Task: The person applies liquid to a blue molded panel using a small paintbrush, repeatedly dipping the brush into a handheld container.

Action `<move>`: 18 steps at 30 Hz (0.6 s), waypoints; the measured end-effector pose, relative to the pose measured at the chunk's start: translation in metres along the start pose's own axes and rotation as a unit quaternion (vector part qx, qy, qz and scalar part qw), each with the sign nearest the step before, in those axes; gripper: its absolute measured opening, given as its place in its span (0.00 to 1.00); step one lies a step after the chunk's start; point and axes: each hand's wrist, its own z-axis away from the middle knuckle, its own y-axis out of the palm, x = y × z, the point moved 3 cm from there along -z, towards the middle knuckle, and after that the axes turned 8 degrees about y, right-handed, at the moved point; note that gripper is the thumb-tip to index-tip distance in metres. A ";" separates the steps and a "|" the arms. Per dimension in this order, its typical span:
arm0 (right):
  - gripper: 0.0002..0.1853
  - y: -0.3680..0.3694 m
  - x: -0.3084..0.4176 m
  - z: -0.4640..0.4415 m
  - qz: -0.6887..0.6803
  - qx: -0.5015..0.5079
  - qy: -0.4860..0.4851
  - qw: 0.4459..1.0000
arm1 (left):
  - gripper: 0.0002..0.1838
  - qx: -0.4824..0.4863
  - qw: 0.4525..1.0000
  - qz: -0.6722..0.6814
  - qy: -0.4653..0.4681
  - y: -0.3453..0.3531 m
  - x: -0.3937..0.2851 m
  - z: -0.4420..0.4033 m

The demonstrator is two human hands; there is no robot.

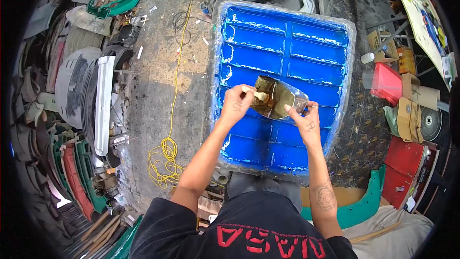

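A: Item 1, left hand (pixel 236 103)?
B: Left hand, 1: over the tray (pixel 314 50), inside its left edge. Fingers pinched together on the pale handle of 1 brush (pixel 261 96); gap taken up by the handle.
A: Brush, position?
B: Head inside the tub (pixel 282 88), pointing right. Whether the bristles touch the wall, cannot tell.
A: Item 2, right hand (pixel 305 119)?
B: Right hand, 1: over the tray, toward its right edge. Thumb on the inner side of the tub, fingers outside it, partly hidden; closed on the wall.
A: Tub, particulars?
B: 1 piece, see-through, brown within, tilted; held above about the middle of the tray. Depth of contents, cannot tell.
A: Tray?
B: Blue, ribbed, 2 columns of recesses, whitish marks along the ribs, grey rim. Near edge toward the person.
A: Off the left edge?
B: Yellow cord (pixel 168 149), 1, coiled on the floor (pixel 143 115), its end running up past the far left corner. Farther left, white strip (pixel 103 108), 1.
A: Off the right edge?
B: Red bin (pixel 386 84), 1; carton (pixel 408 121), 1, nearer the person; red cabinet (pixel 401 165), 1. Green part (pixel 362 211), 1, off the near right corner.
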 end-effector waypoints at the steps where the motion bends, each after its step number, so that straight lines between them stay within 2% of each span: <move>1: 0.38 0.000 -0.003 -0.002 -0.009 0.004 0.013 1.000 | 0.10 -0.012 0.999 0.041 -0.005 -0.012 0.005 -0.003; 2: 0.38 0.001 -0.005 -0.002 -0.013 0.005 0.015 1.000 | 0.10 -0.025 0.996 0.082 -0.010 -0.024 0.009 -0.007; 3: 0.38 0.000 -0.008 -0.002 -0.010 -0.002 0.026 1.000 | 0.10 -0.022 0.996 0.064 -0.065 -0.040 0.009 -0.010; 4: 0.37 -0.002 -0.011 -0.002 -0.005 -0.009 0.036 0.999 | 0.10 -0.045 0.994 0.082 -0.051 -0.050 0.025 -0.015; 7: 0.35 -0.016 -0.025 0.002 -0.059 -0.011 0.040 0.997 | 0.12 -0.077 0.996 0.007 -0.039 -0.062 0.065 -0.033; 8: 0.33 -0.017 -0.030 0.005 -0.087 -0.008 0.043 0.995 | 0.13 -0.088 0.994 -0.056 -0.014 -0.061 0.093 -0.041; 10: 0.30 -0.033 -0.028 0.017 -0.080 -0.020 0.085 0.993 | 0.14 -0.102 0.975 -0.200 -0.001 -0.073 0.072 -0.044; 11: 0.30 -0.043 -0.036 0.019 -0.095 -0.017 0.075 0.993 | 0.14 -0.101 0.974 -0.203 -0.001 -0.076 0.062 -0.048; 13: 0.29 -0.065 -0.043 0.029 -0.130 -0.002 0.073 0.989 | 0.14 -0.096 0.915 -0.372 0.126 -0.075 0.039 -0.050; 14: 0.28 -0.077 -0.042 0.039 -0.135 -0.007 0.104 0.985 | 0.14 -0.093 0.914 -0.375 0.127 -0.070 0.035 -0.049; 16: 0.28 -0.098 -0.044 0.053 -0.140 -0.041 0.098 0.984 | 0.12 0.012 0.941 -0.318 0.112 -0.043 0.030 -0.048; 17: 0.28 -0.109 -0.049 0.058 -0.145 -0.048 0.095 0.984 | 0.08 -0.004 0.888 -0.386 0.251 -0.022 0.028 -0.043; 18: 0.28 -0.120 -0.054 0.063 -0.149 -0.055 0.093 0.983 | 0.07 -0.004 0.889 -0.376 0.261 -0.001 0.023 -0.037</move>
